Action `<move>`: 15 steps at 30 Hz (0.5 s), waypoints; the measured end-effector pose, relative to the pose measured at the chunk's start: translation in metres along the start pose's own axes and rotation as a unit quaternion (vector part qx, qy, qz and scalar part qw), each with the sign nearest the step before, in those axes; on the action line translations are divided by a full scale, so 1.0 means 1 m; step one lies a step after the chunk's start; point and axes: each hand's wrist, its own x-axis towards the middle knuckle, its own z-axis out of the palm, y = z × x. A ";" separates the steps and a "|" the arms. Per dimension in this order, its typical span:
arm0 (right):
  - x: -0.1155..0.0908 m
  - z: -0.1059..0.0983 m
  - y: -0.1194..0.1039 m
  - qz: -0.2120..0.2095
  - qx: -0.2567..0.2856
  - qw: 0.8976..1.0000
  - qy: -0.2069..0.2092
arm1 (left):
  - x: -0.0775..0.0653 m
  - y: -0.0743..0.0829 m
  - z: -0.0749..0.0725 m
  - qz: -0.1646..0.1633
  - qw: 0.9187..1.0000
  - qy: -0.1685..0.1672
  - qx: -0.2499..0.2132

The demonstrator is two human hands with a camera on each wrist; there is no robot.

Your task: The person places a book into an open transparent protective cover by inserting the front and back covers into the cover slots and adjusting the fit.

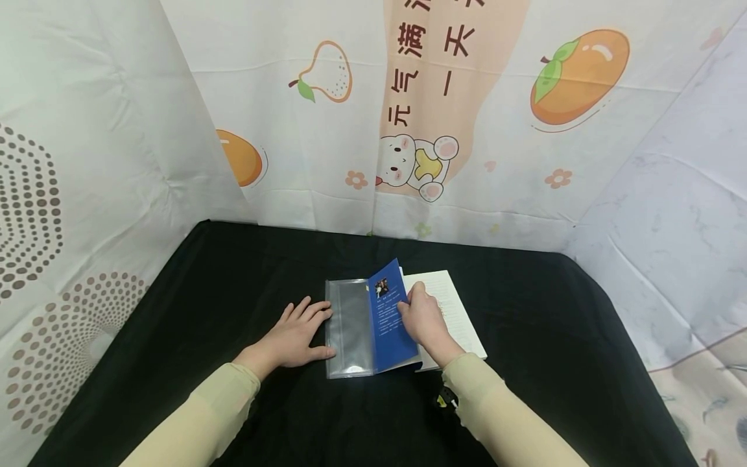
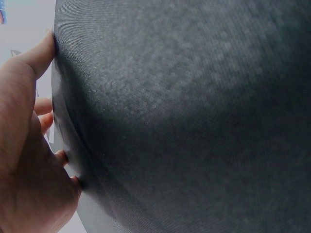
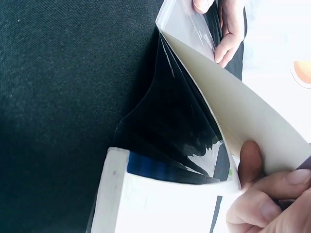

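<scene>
A book lies on black cloth, its white pages [image 1: 461, 318] to the right. At its left, a clear plastic book cover [image 1: 351, 331] lies spread flat. Between them a blue cover flap [image 1: 392, 340], with a small photo and white print, stands tilted up. My right hand [image 1: 425, 316] pinches the flap's right edge between thumb and fingers. In the right wrist view, the flap's pale inner side [image 3: 243, 104] bows above glossy transparent film [image 3: 180, 116]. My left hand [image 1: 294, 336] rests with fingers spread, fingertips at the plastic's left edge.
Black cloth [image 1: 245, 279] covers the table. White printed curtains [image 1: 327, 143] enclose the back and both sides. A small dark item with a yellow mark [image 1: 441, 401] sits by the right sleeve [image 1: 496, 402].
</scene>
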 end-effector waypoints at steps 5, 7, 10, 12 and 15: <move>0.000 0.000 0.000 -0.002 0.003 1.000 0.000 | 0.000 0.001 0.000 -0.004 1.000 -0.003 0.008; 0.000 0.000 0.000 -0.003 0.004 1.000 0.001 | 0.000 0.001 -0.001 -0.004 1.000 -0.002 0.006; 0.000 -0.001 0.000 -0.004 0.006 1.000 0.000 | 0.000 0.001 0.000 -0.002 1.000 0.002 -0.002; 0.000 -0.001 0.001 -0.005 0.006 1.000 -0.002 | 0.001 0.000 0.001 0.000 1.000 0.004 -0.009; 0.000 -0.001 0.001 -0.007 0.008 1.000 -0.006 | 0.001 0.000 0.002 0.002 1.000 0.005 -0.014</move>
